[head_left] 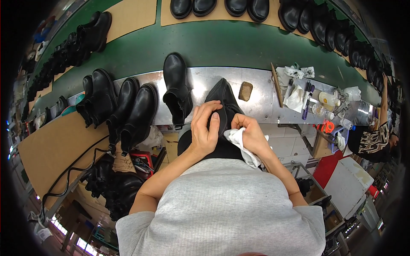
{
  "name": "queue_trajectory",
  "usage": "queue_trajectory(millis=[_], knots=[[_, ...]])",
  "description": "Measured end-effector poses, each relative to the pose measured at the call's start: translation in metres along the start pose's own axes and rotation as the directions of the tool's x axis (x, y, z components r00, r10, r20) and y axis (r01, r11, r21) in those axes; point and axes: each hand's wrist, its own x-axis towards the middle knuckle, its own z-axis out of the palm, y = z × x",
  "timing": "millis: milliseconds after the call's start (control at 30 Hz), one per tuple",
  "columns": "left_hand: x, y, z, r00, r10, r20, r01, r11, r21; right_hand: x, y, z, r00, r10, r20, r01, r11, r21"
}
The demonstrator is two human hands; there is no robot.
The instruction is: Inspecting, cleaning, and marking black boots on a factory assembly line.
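A black leather boot [222, 91] lies in front of my body at the metal ledge, its toe pointing away from me. My left hand [206, 128] is closed on the boot's left side, fingers bent over the leather and thumb raised along it. Pinched in my right hand [250, 134] is a crumpled white cloth [244, 147], which hangs down toward my waist. The right fingertips are at the boot's right side near its opening; what exactly they touch is hidden. Just left of my hands, another black boot [175, 77] rests on the metal ledge [198, 79].
Several black boots [139, 113] stand at left, beside brown cardboard [64, 149]. More boots [316, 21] line the green conveyor belt [239, 47]. At right lie a brown block [245, 91], a wooden stick [276, 85], pens [307, 100] and small bottles [329, 99]. Another person [371, 143] works far right.
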Motion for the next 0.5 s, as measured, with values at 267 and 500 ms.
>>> queue_trajectory(millis=[267, 500], knots=[[0.001, -0.0012, 0.0, 1.0, 0.01, 0.002, -0.01, 1.0, -0.001, 0.0016, 0.0008, -0.0008, 1.0, 0.005, -0.019, -0.004, 0.999, 0.044], [-0.0002, -0.0014, -0.0009, 1.0, -0.005, 0.004, 0.005, 1.0, -0.005, 0.0027, 0.0005, -0.0007, 1.0, 0.0, 0.007, -0.001, 1.0, 0.029]])
